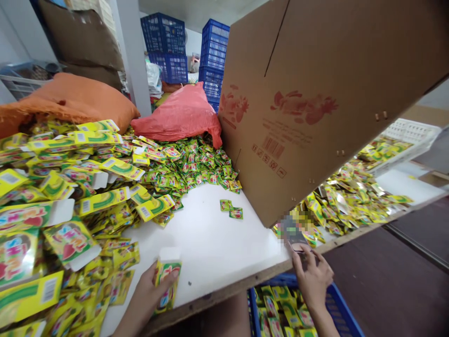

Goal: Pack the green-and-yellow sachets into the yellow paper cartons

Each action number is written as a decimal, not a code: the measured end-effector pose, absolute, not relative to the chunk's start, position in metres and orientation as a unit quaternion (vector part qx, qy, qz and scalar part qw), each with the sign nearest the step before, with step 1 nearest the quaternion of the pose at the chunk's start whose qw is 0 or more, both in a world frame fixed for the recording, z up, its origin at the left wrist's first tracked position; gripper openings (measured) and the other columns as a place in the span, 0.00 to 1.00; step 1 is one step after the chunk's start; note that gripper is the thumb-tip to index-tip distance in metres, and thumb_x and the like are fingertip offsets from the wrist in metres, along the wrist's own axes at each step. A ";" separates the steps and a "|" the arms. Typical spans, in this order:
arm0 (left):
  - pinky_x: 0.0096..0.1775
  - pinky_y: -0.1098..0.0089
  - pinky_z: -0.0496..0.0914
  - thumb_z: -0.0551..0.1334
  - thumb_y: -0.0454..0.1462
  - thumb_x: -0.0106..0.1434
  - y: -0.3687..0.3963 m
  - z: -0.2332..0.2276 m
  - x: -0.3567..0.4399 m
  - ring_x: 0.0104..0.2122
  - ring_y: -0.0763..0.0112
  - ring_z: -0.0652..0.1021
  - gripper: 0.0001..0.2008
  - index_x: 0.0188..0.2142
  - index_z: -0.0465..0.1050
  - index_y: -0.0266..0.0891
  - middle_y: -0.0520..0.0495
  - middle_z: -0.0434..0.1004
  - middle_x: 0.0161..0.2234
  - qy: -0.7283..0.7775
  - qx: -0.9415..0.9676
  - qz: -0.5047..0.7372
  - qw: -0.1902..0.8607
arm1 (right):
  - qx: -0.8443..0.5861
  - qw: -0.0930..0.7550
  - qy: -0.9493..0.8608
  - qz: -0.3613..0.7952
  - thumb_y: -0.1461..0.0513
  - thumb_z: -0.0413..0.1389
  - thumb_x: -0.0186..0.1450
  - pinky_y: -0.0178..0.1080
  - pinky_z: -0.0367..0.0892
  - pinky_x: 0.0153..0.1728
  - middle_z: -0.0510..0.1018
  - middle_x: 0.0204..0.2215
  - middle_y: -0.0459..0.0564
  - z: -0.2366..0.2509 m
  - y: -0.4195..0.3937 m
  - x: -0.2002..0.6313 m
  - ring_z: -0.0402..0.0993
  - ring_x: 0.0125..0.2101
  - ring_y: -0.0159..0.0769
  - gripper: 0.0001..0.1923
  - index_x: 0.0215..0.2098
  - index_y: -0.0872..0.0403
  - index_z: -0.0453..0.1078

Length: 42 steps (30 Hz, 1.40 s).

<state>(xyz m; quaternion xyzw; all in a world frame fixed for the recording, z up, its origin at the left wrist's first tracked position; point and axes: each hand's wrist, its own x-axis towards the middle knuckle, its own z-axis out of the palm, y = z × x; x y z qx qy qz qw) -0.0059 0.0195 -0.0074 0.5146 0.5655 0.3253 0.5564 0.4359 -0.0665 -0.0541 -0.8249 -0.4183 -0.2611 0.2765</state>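
My left hand (154, 290) is closed round a small yellow-green carton (169, 276), its white top flap sticking up, just above the table's front edge. Beside it on the left spreads a heap of similar cartons (72, 241) and small packets. My right hand (313, 271) grips the near end of a dark phone (296, 238) between thumb and bent fingers, at the table edge below the cardboard box. Part of the phone is blurred out. Two small green sachets (231, 209) lie on the white tabletop (199, 234) between the hands.
A tilted cardboard box (280, 107) stands at the right. Beyond it lie loose packets (345, 206) and a white crate (403, 135). Below the edge is a blue crate (342, 309) holding packets. Orange (84, 100) and red (178, 112) sacks and stacked blue crates (164, 35) stand behind.
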 end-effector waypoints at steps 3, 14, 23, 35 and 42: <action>0.34 0.69 0.72 0.63 0.48 0.50 0.020 -0.005 -0.005 0.33 0.60 0.78 0.22 0.40 0.70 0.35 0.46 0.80 0.31 0.563 0.522 0.337 0.545 | -0.823 0.276 -0.422 -0.261 0.44 0.41 0.60 0.50 0.53 0.46 0.62 0.46 0.59 -0.055 -0.067 0.436 0.57 0.47 0.51 0.28 0.45 0.54 0.69; 0.32 0.69 0.72 0.62 0.48 0.50 0.019 -0.003 -0.006 0.31 0.61 0.77 0.22 0.38 0.71 0.33 0.45 0.79 0.31 0.564 0.518 0.331 0.551 | -0.829 0.277 -0.416 -0.251 0.44 0.41 0.60 0.51 0.52 0.46 0.62 0.47 0.59 -0.057 -0.069 0.437 0.56 0.48 0.52 0.28 0.45 0.52 0.68; 0.36 0.68 0.72 0.62 0.48 0.52 0.018 -0.001 -0.006 0.35 0.59 0.77 0.22 0.41 0.69 0.33 0.45 0.80 0.33 0.556 0.515 0.335 0.560 | -0.818 0.274 -0.431 -0.264 0.46 0.43 0.60 0.51 0.51 0.47 0.62 0.46 0.59 -0.063 -0.069 0.443 0.56 0.48 0.52 0.26 0.46 0.53 0.68; 0.36 0.69 0.72 0.63 0.47 0.50 0.017 0.001 -0.005 0.34 0.60 0.78 0.22 0.39 0.71 0.34 0.45 0.80 0.33 0.550 0.506 0.353 0.562 | -0.818 0.282 -0.433 -0.253 0.47 0.45 0.60 0.51 0.52 0.44 0.63 0.45 0.59 -0.057 -0.068 0.440 0.57 0.47 0.53 0.25 0.45 0.53 0.69; 0.33 0.69 0.72 0.62 0.48 0.51 0.017 0.000 -0.005 0.32 0.61 0.78 0.22 0.38 0.71 0.33 0.45 0.79 0.31 0.559 0.512 0.343 0.554 | -0.788 0.339 -0.432 -0.278 0.47 0.47 0.59 0.54 0.50 0.49 0.63 0.46 0.65 -0.025 -0.066 0.407 0.56 0.51 0.55 0.31 0.51 0.61 0.61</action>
